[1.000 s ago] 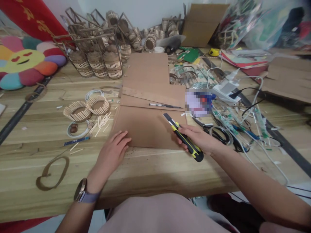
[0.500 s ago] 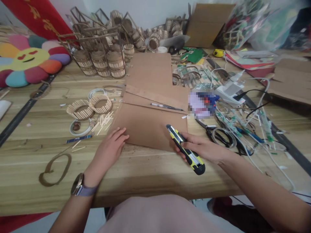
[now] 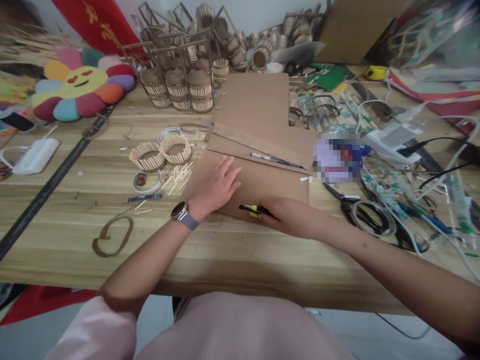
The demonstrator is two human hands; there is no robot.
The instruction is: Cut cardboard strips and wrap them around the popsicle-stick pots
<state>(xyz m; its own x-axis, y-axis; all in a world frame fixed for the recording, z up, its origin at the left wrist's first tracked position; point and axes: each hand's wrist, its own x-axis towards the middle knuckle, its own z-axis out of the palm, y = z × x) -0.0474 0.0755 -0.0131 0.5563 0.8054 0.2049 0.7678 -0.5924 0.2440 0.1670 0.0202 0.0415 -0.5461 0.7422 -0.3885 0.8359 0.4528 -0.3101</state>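
A large brown cardboard sheet (image 3: 251, 102) lies flat on the wooden table in front of me. Fingers stretched out, my left hand (image 3: 221, 182) is over the sheet's left part, apparently resting on it. My right hand (image 3: 287, 215) is wrapped round a yellow and black utility knife (image 3: 255, 209) near the sheet's front edge. The knife's front end points left; its blade is too small to make out, and most of the handle is hidden in my fist. Across the sheet, beyond my hands, lie a loose cardboard strip (image 3: 243, 140) and a pen (image 3: 275, 160).
To the left are two rings of short sticks (image 3: 148, 156), tape rolls (image 3: 145, 182) and loose sticks. Small wooden barrels in frames (image 3: 178, 90) stand behind, by a flower cushion (image 3: 84, 82). Cables, scissors and a power strip (image 3: 393, 137) crowd the right side.
My left hand has moved forward and right, further onto the cardboard. My right hand has turned over, bringing the utility knife down and left toward the sheet's front edge. The view has shifted left.
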